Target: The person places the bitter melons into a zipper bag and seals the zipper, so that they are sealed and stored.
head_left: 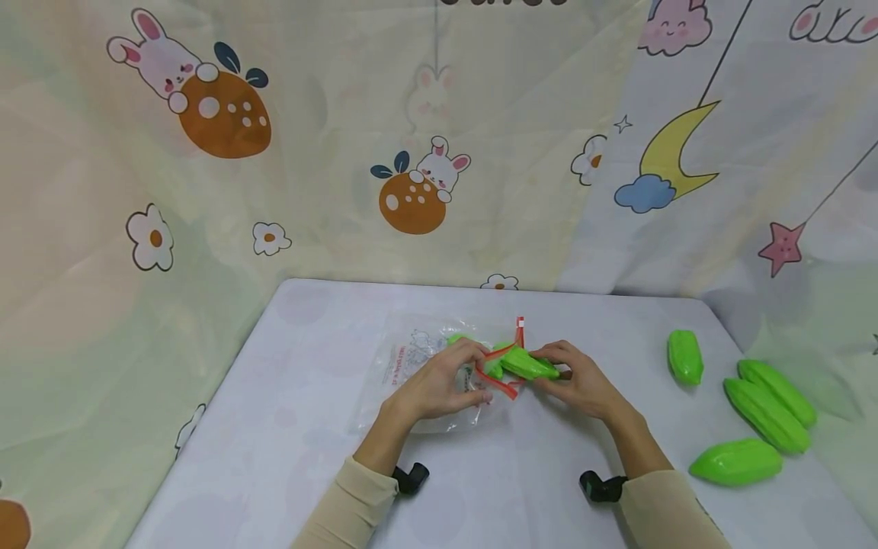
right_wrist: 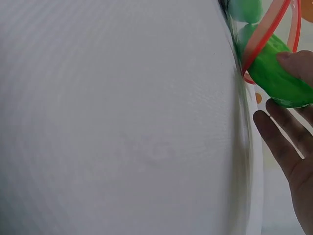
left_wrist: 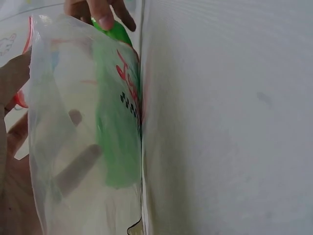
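Observation:
A clear zip bag with a red zip strip lies on the table, its mouth facing right and spread apart. My left hand holds the bag near that mouth, with thumb and fingers on either side. At the opening, my right hand pinches the end of a green ribbed toy vegetable, whose other end is inside the red strip. In the right wrist view, the thumb lies on this toy vegetable and two fingers stick out below. Another green shape shows through the plastic in the left wrist view.
On the right side of the table lie several loose green toy vegetables: a short one farther back, a pair side by side, and one nearer the front. A patterned cloth hangs behind the table.

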Demonstrator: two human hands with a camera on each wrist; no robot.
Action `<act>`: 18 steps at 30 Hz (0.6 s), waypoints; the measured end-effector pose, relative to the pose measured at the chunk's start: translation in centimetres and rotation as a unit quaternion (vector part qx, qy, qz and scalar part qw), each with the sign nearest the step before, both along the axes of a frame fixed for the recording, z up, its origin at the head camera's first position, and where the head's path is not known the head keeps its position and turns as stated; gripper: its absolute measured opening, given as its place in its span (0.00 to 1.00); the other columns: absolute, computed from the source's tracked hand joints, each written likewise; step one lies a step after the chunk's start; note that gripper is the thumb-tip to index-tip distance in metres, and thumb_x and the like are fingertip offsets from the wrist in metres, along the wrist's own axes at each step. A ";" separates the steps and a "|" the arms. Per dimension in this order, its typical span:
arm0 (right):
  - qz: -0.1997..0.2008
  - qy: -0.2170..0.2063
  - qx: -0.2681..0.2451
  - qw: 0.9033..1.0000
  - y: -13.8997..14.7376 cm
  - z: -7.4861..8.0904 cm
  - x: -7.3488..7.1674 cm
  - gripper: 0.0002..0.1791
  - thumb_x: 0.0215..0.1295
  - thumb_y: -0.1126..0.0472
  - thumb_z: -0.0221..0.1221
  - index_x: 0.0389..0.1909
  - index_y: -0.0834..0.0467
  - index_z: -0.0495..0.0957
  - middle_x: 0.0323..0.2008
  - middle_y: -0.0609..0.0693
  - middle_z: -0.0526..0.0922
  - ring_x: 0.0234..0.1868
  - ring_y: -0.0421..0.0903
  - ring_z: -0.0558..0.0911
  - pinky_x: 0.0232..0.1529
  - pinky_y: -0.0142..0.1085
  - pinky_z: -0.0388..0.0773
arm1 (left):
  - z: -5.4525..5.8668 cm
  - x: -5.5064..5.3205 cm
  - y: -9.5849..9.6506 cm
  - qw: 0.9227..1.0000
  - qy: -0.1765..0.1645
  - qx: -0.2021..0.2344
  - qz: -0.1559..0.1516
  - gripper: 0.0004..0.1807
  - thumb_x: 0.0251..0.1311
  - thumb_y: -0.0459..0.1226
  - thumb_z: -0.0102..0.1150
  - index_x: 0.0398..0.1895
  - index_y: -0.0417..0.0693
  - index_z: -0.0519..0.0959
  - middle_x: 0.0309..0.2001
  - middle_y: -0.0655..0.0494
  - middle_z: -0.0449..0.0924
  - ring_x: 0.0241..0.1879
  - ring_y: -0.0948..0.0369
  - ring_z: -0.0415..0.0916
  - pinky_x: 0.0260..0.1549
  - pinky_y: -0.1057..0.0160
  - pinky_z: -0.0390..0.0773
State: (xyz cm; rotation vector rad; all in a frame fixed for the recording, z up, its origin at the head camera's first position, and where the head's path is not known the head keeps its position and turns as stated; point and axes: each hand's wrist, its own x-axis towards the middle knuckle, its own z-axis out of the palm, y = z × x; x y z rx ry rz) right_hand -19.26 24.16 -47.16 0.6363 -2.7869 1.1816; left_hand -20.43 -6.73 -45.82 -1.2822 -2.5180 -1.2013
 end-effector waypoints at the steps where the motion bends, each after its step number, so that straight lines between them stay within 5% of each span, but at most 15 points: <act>1: -0.001 0.002 0.001 1.000 -0.1 0.0 0.0 0.25 0.61 0.63 0.72 0.60 0.53 0.80 0.56 0.54 0.79 0.54 0.58 0.81 0.46 0.50 0.86 | 0.0 0.0 0.0 1.000 0.003 -0.001 0.001 0.21 0.59 0.46 0.75 0.48 0.51 0.74 0.60 0.58 0.77 0.60 0.65 0.73 0.60 0.59 0.78; 18: 0.013 -0.021 -0.043 0.999 -0.5 0.0 -0.5 0.23 0.61 0.71 0.69 0.57 0.55 0.80 0.54 0.53 0.78 0.55 0.57 0.81 0.53 0.51 0.84 | 0.0 0.0 0.1 1.000 0.010 -0.006 0.011 0.21 0.58 0.46 0.75 0.46 0.55 0.72 0.62 0.59 0.76 0.62 0.64 0.73 0.61 0.61 0.76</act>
